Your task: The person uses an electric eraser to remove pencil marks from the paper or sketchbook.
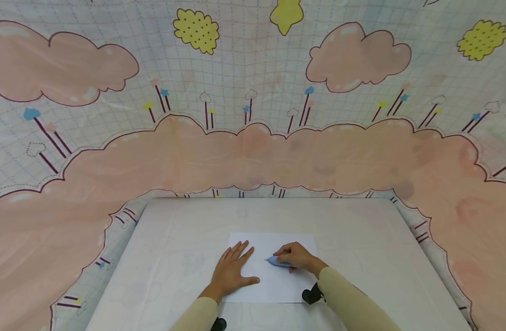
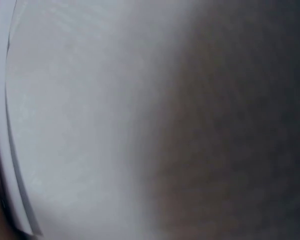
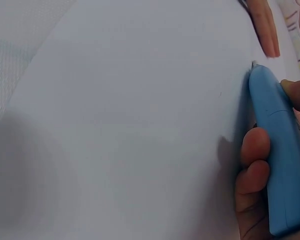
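Observation:
A sheet of white paper point(image 1: 273, 289) lies on the white tabletop. My left hand point(image 1: 232, 271) rests on its left part, fingers spread and thumb pointing right. My right hand point(image 1: 296, 256) grips a thick, light-blue pen-shaped tool point(image 1: 279, 262) over the right part of the sheet. In the right wrist view the blue tool point(image 3: 277, 145) lies between thumb and curled fingers, its small pale tip close over the paper point(image 3: 140, 100). Left-hand fingers point(image 3: 265, 30) show just beyond that tip. The left wrist view has mostly blurred tabletop point(image 2: 80, 115), with the paper's edge point(image 2: 5, 150) at the far left.
The white table point(image 1: 186, 230) stretches out around the sheet on all sides. Behind and beside it hangs or lies cloth point(image 1: 253, 156) printed with clouds and stars. A black strap piece point(image 1: 312, 294) sits at the right wrist, another point(image 1: 219, 324) at the left.

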Motion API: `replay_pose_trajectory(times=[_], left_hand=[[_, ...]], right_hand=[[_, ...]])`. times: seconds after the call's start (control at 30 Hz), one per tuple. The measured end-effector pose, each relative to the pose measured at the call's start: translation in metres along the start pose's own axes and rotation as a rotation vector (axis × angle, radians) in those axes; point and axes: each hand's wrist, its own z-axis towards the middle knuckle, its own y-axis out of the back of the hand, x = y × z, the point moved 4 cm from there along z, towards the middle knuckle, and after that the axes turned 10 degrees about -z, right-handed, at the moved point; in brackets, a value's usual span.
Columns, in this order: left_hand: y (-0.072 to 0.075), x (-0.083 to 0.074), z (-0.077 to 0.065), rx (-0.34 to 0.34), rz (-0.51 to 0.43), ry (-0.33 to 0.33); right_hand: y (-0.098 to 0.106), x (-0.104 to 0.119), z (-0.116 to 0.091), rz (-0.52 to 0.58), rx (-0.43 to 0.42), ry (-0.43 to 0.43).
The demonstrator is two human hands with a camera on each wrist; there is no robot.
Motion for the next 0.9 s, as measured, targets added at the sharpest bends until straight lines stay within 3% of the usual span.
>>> replay_pose_trajectory(times=[0.4, 0.67, 0.9], left_hand=[[0.003, -0.004, 0.001, 0.022, 0.012, -0.001], [0.006, -0.004, -0.002, -0.021, -0.010, -0.032], [0.009, -0.001, -0.003, 0.005, 0.003, -0.061]], right_hand=[[-0.004, 0.007, 0.004, -0.010, 0.010, 0.054], [-0.012, 0.013, 0.009, -0.024, 0.011, 0.059], [-0.017, 0.014, 0.013, -0.020, 0.018, 0.054]])
